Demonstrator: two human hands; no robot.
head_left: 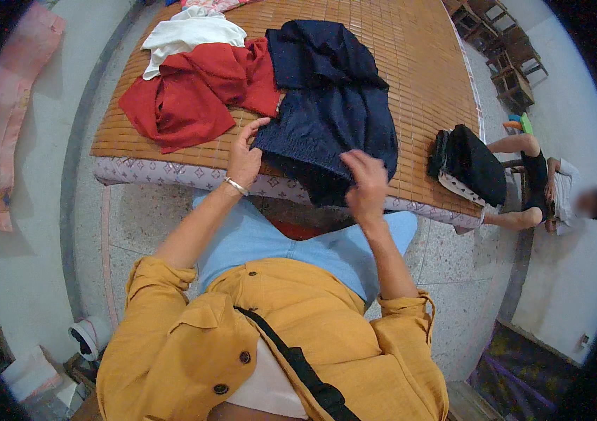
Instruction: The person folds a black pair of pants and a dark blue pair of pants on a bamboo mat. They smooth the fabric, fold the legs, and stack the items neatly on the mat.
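Note:
A dark navy garment (344, 116) with a gathered, elastic-looking waistband lies on the mat-covered bed, its near edge hanging over the side. At the left corner of that waistband, my left hand (246, 156) pinches the cloth between thumb and fingers. My right hand (367, 184) is over the garment's near right part, its fingers bent and smeared by motion; whether it grips the cloth cannot be made out. Left of the navy garment, touching it, is a crumpled red garment (196, 88). Behind the red one lies a white garment (189, 35).
A stack of folded black clothes (472, 161) sits at the bed's near right corner. Beyond it a person (558, 186) in black shorts sits by the wall. Wooden stools (509, 77) stand at the far right. A pink curtain (14, 119) hangs on the left.

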